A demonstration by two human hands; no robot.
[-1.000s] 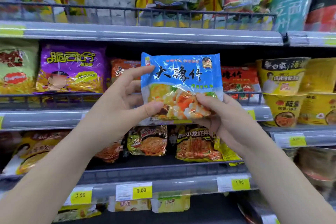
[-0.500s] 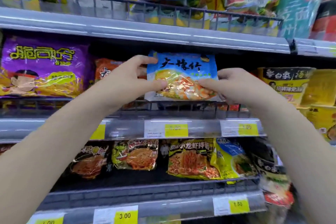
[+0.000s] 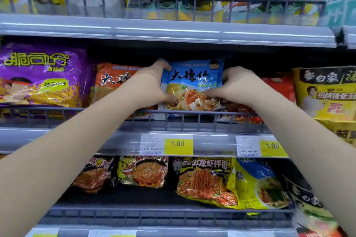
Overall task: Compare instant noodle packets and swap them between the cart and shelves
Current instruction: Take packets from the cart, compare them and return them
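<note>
A blue instant noodle packet (image 3: 192, 82) with black characters stands upright on the middle shelf (image 3: 57, 138), behind the wire rail. My left hand (image 3: 148, 84) grips its left edge, fingers behind the top corner and thumb on the front. My right hand (image 3: 237, 86) pinches its right edge low down. An orange packet (image 3: 113, 81) of the same brand stands to the left, and a red one (image 3: 279, 86) to the right, partly hidden by my right hand. The cart is out of view.
A purple packet (image 3: 42, 75) fills the shelf's left end; yellow cup noodles (image 3: 325, 92) stand at the right. The upper shelf (image 3: 173, 32) holds large yellow bags. Below, several dark and yellow packets (image 3: 204, 179) lie behind price tags (image 3: 178, 144).
Both hands carried the blue packet up and forward from in front of the shelves into the middle shelf, between the orange and red packets. The view moved closer.
</note>
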